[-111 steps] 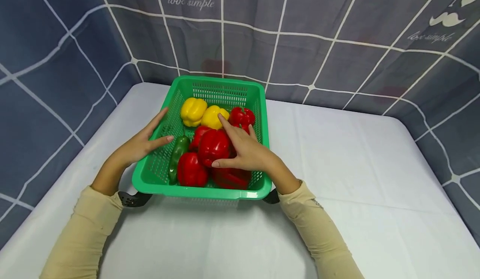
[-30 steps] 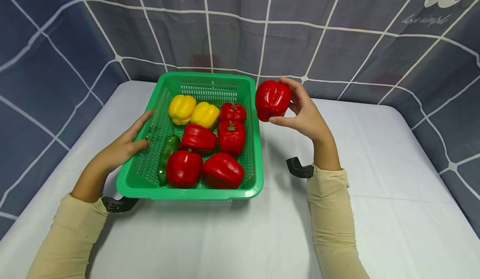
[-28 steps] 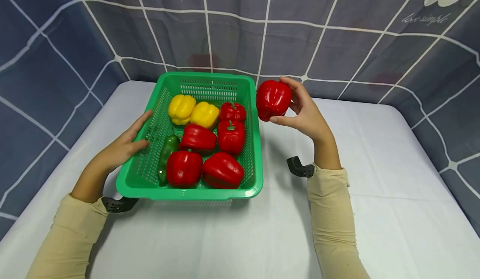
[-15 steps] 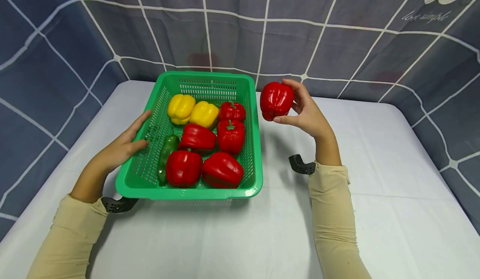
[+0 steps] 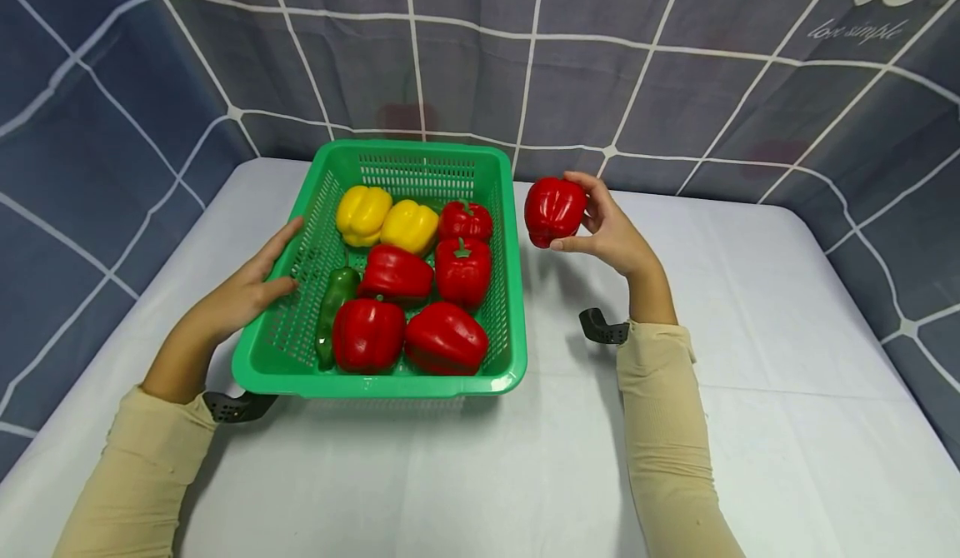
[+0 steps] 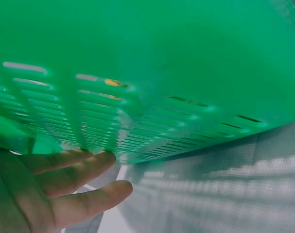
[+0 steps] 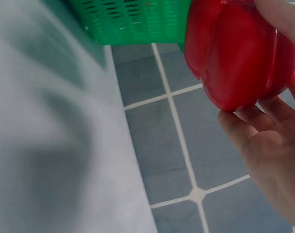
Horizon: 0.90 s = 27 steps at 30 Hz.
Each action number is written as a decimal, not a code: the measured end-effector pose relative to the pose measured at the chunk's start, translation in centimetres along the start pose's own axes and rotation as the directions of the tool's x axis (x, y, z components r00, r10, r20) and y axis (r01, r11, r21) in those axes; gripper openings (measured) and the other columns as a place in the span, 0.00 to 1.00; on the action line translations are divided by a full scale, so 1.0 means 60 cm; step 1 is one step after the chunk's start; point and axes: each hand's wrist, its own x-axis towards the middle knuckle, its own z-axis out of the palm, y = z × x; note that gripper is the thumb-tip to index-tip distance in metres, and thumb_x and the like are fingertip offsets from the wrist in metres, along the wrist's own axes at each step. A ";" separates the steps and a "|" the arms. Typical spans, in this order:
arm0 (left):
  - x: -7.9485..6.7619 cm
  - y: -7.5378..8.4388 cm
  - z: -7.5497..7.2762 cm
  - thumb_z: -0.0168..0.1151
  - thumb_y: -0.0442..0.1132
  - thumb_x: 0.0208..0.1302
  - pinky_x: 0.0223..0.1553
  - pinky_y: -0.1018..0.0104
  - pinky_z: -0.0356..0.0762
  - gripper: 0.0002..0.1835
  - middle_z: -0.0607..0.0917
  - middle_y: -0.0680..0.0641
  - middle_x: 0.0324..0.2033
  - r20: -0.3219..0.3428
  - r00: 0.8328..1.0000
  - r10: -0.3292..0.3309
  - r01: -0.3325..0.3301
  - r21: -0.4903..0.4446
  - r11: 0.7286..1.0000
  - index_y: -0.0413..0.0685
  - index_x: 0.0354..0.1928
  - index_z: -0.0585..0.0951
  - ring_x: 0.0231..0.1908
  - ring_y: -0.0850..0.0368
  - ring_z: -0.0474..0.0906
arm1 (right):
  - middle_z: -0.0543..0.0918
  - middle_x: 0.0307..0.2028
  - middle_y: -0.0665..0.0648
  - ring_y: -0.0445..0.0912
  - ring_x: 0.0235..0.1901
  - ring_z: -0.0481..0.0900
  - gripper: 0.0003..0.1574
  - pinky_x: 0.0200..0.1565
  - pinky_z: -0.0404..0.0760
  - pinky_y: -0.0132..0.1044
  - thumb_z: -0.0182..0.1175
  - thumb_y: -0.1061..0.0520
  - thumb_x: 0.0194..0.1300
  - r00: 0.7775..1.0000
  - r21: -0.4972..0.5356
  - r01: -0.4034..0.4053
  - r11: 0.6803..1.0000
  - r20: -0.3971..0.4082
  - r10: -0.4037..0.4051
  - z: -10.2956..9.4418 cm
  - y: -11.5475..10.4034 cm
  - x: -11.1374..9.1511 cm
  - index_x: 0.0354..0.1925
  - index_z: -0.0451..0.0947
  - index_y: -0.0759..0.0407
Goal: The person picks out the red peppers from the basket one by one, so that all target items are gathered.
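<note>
Head view shows one red bell pepper [image 5: 553,211] right of the frame's centre, gripped between the thumb and fingers of the right hand [image 5: 617,233]. This pepper is raised above the white-covered counter [image 5: 465,475], just beside the right rim of the green plastic basket [image 5: 378,387], with a small gap between them. The left hand [image 5: 240,293] is at left of centre, its fingers extended and resting against the left rim of the basket; it does not clench anything. So the two hands are well apart, with the basket between them.

Inside the basket, two yellow bell peppers [image 5: 363,216] lie at the upper left, five other red bell peppers [image 5: 367,337] fill the middle, right and lower part, and a long green pepper [image 5: 336,312] lies along the lower left. Grey curtain [image 5: 480,75] with white grid lines covers the upper part of the frame.

In the left wrist view, straight fingers at lower left are close to the slotted wall. In the right wrist view, the gripped pepper occupies the upper right.
</note>
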 end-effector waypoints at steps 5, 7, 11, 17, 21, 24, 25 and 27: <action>0.000 0.000 -0.002 0.41 0.27 0.60 0.38 0.80 0.74 0.42 0.35 0.41 0.70 0.004 1.000 -0.001 0.001 0.006 1.000 0.56 0.71 0.35 0.55 0.55 0.60 | 0.61 0.62 0.56 0.50 0.61 0.62 0.55 0.60 0.68 0.43 0.65 0.73 0.44 0.999 0.017 -0.037 0.999 0.024 0.037 0.000 0.018 0.006 0.66 0.51 0.56; 0.000 0.000 -0.002 0.41 0.27 0.60 0.36 0.77 0.76 0.42 0.36 0.40 0.70 0.007 1.000 0.000 0.000 0.005 1.000 0.56 0.71 0.35 0.51 0.62 0.63 | 0.61 0.62 0.56 0.50 0.62 0.61 0.54 0.61 0.67 0.45 0.65 0.73 0.44 0.998 0.014 -0.048 0.999 0.030 0.047 0.001 0.025 0.008 0.66 0.51 0.54; 0.000 -0.001 -0.003 0.40 0.27 0.60 0.35 0.74 0.78 0.42 0.36 0.40 0.70 0.009 1.000 -0.002 0.002 0.000 1.000 0.56 0.71 0.34 0.48 0.68 0.64 | 0.62 0.61 0.57 0.51 0.62 0.61 0.53 0.63 0.63 0.47 0.64 0.73 0.45 0.996 -0.002 -0.075 0.997 0.039 0.075 0.003 0.037 0.011 0.65 0.52 0.52; -0.001 0.002 -0.003 0.40 0.26 0.60 0.35 0.74 0.78 0.42 0.36 0.39 0.70 0.011 1.000 0.001 -0.001 -0.009 1.000 0.55 0.71 0.34 0.46 0.72 0.66 | 0.61 0.62 0.60 0.53 0.62 0.60 0.52 0.64 0.61 0.50 0.64 0.73 0.44 0.991 -0.029 -0.110 0.993 0.076 0.112 0.007 0.051 0.014 0.65 0.52 0.53; -0.001 0.003 -0.003 0.40 0.26 0.60 0.34 0.73 0.79 0.42 0.35 0.38 0.69 0.012 1.000 -0.001 0.001 -0.016 1.000 0.54 0.71 0.34 0.44 0.72 0.69 | 0.63 0.60 0.62 0.53 0.61 0.62 0.52 0.63 0.62 0.51 0.64 0.72 0.44 0.988 -0.047 -0.108 0.993 0.109 0.113 0.010 0.057 0.016 0.64 0.52 0.54; 0.000 0.002 -0.003 0.40 0.26 0.60 0.34 0.74 0.78 0.42 0.35 0.39 0.70 0.012 1.000 -0.006 0.006 -0.008 1.000 0.55 0.71 0.33 0.50 0.60 0.67 | 0.63 0.60 0.62 0.53 0.61 0.62 0.53 0.62 0.63 0.51 0.65 0.72 0.44 0.985 -0.051 -0.113 0.992 0.126 0.119 0.012 0.060 0.016 0.65 0.52 0.55; 0.000 0.002 -0.002 0.40 0.26 0.60 0.35 0.75 0.77 0.42 0.35 0.39 0.70 0.011 1.000 -0.009 0.009 -0.006 1.000 0.55 0.71 0.33 0.52 0.54 0.66 | 0.64 0.59 0.62 0.53 0.61 0.62 0.53 0.62 0.63 0.51 0.65 0.72 0.43 0.983 -0.049 -0.119 0.992 0.132 0.125 0.013 0.060 0.016 0.65 0.51 0.56; 0.000 0.001 -0.003 0.41 0.27 0.60 0.36 0.77 0.76 0.42 0.34 0.41 0.70 0.014 1.000 -0.017 0.017 -0.004 1.000 0.57 0.71 0.33 0.55 0.44 0.61 | 0.64 0.59 0.62 0.53 0.61 0.62 0.54 0.62 0.63 0.51 0.65 0.72 0.43 0.980 -0.046 -0.130 0.990 0.145 0.135 0.014 0.062 0.016 0.65 0.50 0.57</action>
